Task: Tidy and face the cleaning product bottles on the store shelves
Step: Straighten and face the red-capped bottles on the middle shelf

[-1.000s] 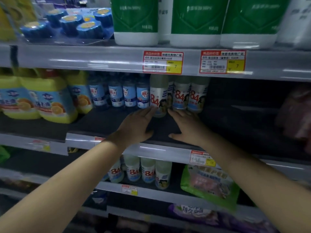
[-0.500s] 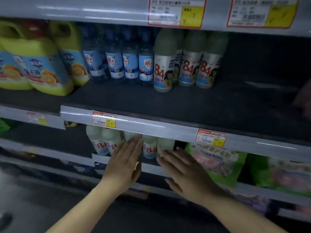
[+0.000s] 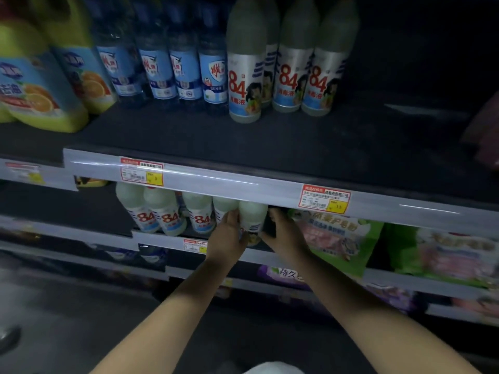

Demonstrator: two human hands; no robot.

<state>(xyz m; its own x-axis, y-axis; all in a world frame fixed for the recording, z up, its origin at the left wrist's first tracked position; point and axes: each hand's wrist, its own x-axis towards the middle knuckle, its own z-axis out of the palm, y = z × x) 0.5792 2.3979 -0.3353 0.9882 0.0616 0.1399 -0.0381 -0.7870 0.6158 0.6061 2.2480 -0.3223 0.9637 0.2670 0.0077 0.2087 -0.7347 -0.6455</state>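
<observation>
The person is reaching both hands into the lower shelf. The left hand is wrapping around the left side of a pale white plastic bottle with a blue-striped label, so that grip is clamped on the bottle. The right hand is sitting just beside the bottle's right side, fingers curled; I cannot tell if it is touching or holding. The bottle is standing at the right end of a row of matching white "84" bottles, near a soft green bag.

The bottle's neighbours are standing very close. If the bottle is being turned too fast, it could be bumping them and knocking them over. The shelf is dark, so the label could be ending up facing sideways.
</observation>
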